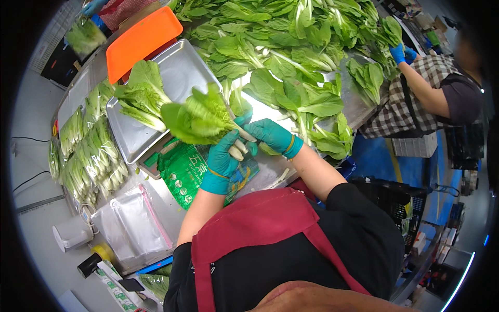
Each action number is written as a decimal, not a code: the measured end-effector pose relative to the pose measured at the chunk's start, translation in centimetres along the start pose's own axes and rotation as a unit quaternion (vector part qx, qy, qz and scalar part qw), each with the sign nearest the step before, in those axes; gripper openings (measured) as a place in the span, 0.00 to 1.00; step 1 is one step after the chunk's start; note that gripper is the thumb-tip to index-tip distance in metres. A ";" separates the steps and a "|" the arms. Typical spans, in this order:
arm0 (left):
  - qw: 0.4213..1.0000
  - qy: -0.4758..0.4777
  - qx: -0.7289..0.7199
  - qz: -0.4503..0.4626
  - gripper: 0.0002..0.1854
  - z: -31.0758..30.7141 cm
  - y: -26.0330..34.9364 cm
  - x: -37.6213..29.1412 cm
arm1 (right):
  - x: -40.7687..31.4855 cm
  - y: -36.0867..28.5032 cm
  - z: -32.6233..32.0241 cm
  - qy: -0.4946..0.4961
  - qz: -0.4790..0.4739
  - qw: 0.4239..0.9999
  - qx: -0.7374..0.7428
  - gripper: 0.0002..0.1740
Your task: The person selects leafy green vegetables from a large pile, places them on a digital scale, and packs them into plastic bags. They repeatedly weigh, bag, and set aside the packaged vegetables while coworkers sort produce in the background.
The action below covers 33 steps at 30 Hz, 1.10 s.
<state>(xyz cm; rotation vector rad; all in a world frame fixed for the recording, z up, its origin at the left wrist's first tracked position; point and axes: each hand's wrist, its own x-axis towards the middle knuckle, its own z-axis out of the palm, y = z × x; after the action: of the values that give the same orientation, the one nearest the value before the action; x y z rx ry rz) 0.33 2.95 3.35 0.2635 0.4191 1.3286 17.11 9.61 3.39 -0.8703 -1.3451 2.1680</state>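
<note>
My left hand [223,158], in a teal glove with a rubber band at the wrist, is closed around the stalks of a leafy green bunch [202,117]. Its leaves fan out to the upper left and look blurred; the pale cut stalk ends [238,150] point towards me. At those ends is my right hand [273,134], gloved alike, its fingertips close to one stalk. Whether they pinch it is hidden. Just beyond lies a steel tray [177,78] holding another bunch [144,95], on a scale [150,162]. Below my hands is a green printed bag [181,175].
Loose greens [273,43] heap across the far table. An orange crate [144,43] stands behind the tray. Bagged greens [91,152] and clear plastic bags [134,222] lie left. A co-worker in a checked apron [421,93] holds greens at right; another person's blue glove [93,7] shows upper left.
</note>
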 end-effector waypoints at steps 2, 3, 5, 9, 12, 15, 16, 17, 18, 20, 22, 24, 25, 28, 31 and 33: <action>0.997 0.050 -0.009 0.064 0.21 -0.3 -0.6 -0.3 | 1.4 -0.4 -1.3 0.100 -0.077 0.965 -0.231 0.16; 0.993 0.088 -0.025 0.070 0.21 -0.5 -0.7 -0.4 | 2.7 -0.9 -2.7 0.201 -0.189 0.836 -0.475 0.15; 0.992 0.069 -0.064 0.080 0.22 -0.9 -0.8 -0.7 | 5.4 -2.1 -5.5 0.278 -0.325 0.693 -0.580 0.17; 0.996 0.064 -0.046 0.042 0.21 -1.8 0.2 -1.2 | 5.4 -3.8 -8.9 0.143 -0.140 0.684 -0.701 0.20; 0.996 0.080 -0.013 0.047 0.21 -2.2 0.4 -1.4 | 5.2 -4.3 -9.9 0.082 0.016 0.741 -0.666 0.21; 0.997 0.056 -0.004 0.052 0.13 -2.0 -0.5 -1.0 | 8.3 -4.1 -11.3 0.310 -0.163 0.761 -0.546 0.19; 0.997 0.061 -0.009 0.051 0.12 -1.8 -0.8 -0.9 | 10.3 -3.6 -11.7 0.368 -0.198 0.721 -0.552 0.18; 0.997 0.059 -0.007 0.046 0.12 -1.6 -1.0 -0.9 | 12.1 -3.0 -12.1 0.424 -0.254 0.674 -0.549 0.17; 0.996 0.072 0.020 0.041 0.11 -1.4 -1.0 -1.1 | 13.2 -2.5 -12.5 0.408 -0.217 0.694 -0.553 0.17; 0.992 0.104 0.064 0.040 0.12 -1.3 -0.3 -1.5 | 14.5 -2.1 -12.9 0.385 -0.100 0.744 -0.538 0.15; 0.990 0.109 0.072 0.044 0.14 -1.3 0.8 -1.9 | 13.9 -2.2 -12.6 0.314 -0.086 0.910 -0.255 0.16; 0.992 0.101 0.040 0.062 0.18 -1.4 1.7 -2.0 | 11.7 -2.8 -11.4 0.227 -0.098 0.966 -0.077 0.14; 0.987 0.138 0.032 0.070 0.20 -1.4 2.0 -1.9 | 10.6 -3.3 -10.4 0.212 -0.064 0.974 -0.036 0.14; 0.984 0.142 0.012 0.107 0.16 -0.9 1.9 -0.9 | 7.2 -3.8 -6.3 0.147 -0.066 0.985 0.059 0.17; 0.983 0.138 0.085 0.086 0.15 0.0 1.9 0.3 | 4.8 -2.9 -2.0 0.095 -0.079 0.992 -0.024 0.20; 0.963 0.183 0.187 0.062 0.12 0.6 2.2 0.6 | 3.8 -2.2 0.4 0.144 -0.051 0.975 -0.163 0.23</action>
<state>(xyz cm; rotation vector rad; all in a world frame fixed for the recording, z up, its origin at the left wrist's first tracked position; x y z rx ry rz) -1.19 4.09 4.71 0.3625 0.9852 1.4183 14.17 12.79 4.45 -1.1600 -1.5771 1.6887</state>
